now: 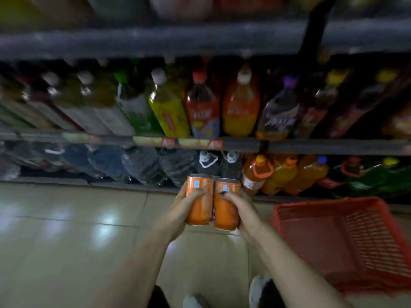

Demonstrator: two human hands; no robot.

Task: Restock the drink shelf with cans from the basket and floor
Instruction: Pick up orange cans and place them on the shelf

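Note:
I hold a cluster of orange cans in front of the drink shelf, above the floor. My left hand grips the left orange can with fingers curled round its side. My right hand grips the right orange can the same way. The two cans touch side by side, and the top of a third can peeks out behind them. A red plastic basket sits on the floor to my right; no cans show inside it. The view is blurred.
The middle shelf carries large bottles of yellow, red, orange and purple drinks. The bottom shelf holds dark water jugs on the left and orange juice bottles on the right. Glossy floor tiles spread left. My shoes show at the bottom.

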